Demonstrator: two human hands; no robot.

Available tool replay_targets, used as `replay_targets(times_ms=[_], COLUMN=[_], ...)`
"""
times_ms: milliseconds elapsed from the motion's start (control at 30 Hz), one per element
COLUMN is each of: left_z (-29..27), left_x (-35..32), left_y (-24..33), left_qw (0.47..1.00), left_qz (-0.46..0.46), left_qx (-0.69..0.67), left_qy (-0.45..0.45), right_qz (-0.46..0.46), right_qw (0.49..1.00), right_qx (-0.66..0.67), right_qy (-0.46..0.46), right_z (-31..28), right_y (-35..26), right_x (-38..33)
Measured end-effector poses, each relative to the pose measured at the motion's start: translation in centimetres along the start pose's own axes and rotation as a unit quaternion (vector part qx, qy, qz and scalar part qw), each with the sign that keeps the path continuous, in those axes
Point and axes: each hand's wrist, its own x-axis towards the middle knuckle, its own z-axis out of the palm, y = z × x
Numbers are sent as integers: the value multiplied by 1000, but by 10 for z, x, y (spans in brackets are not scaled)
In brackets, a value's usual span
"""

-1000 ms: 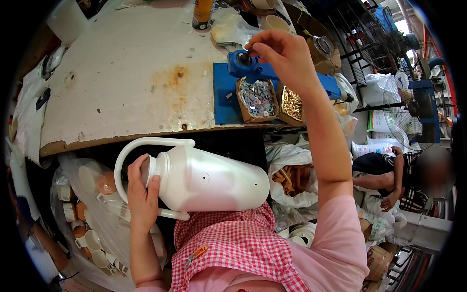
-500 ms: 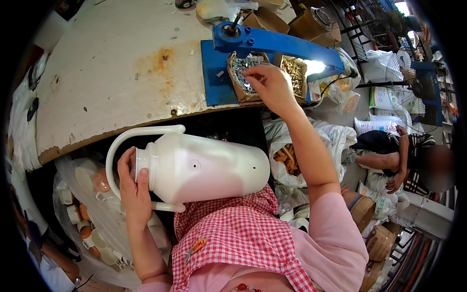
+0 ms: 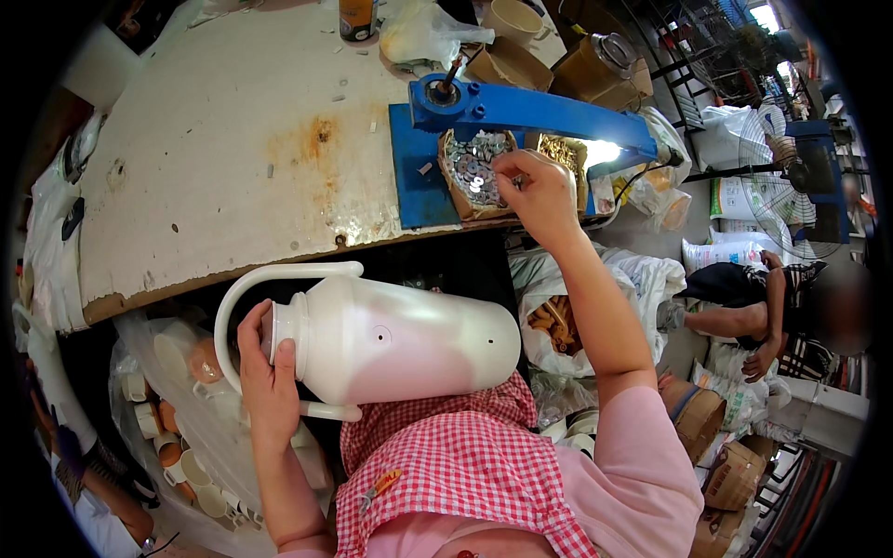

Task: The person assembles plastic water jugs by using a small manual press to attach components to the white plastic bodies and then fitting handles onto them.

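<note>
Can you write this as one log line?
left hand: holds white jug; jug: on its side; right hand: at box of metal bits

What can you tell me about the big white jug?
The jug is glossy white, perhaps plastic or painted metal. It is held sideways beside the checked apron, neck left, base right. Two small dark holes show in its side. A curved white handle loops around the neck, which the left hand grips.

From afar I saw passage over the tabletop (image 3: 214,186); a blue beam (image 3: 549,118) barred the way beyond the right hand (image 3: 547,200).
</note>
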Motion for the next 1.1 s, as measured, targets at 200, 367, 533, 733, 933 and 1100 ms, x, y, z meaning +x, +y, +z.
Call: replay_targets(times_ms=[200,367,533,733,933,1100], left_z=[1,1,1,-2,-4,-30], left_x=[1,2,1,3,9,-7], left_y=[4,0,1,4,16,12], left_qw=[1000,1000,999,999,996,993], left_qz=[22,24,24,30,59,87], left_qx=[18,13,22,35,70,24], left_qy=[5,-2,1,2,-14,79], right_qz=[-102,-258,-392,-409,-410,-237], right_qw=[967,928,886,877,874,938], right_qx=[166,147,-17,-84,-95,113], right_qy=[166,226,248,239,241,227], right_z=[-30,-28,-21,-22,-23,-29], right_y=[-45,-83,-74,-75,-71,-80], right_x=[22,79,98,96,94,31])
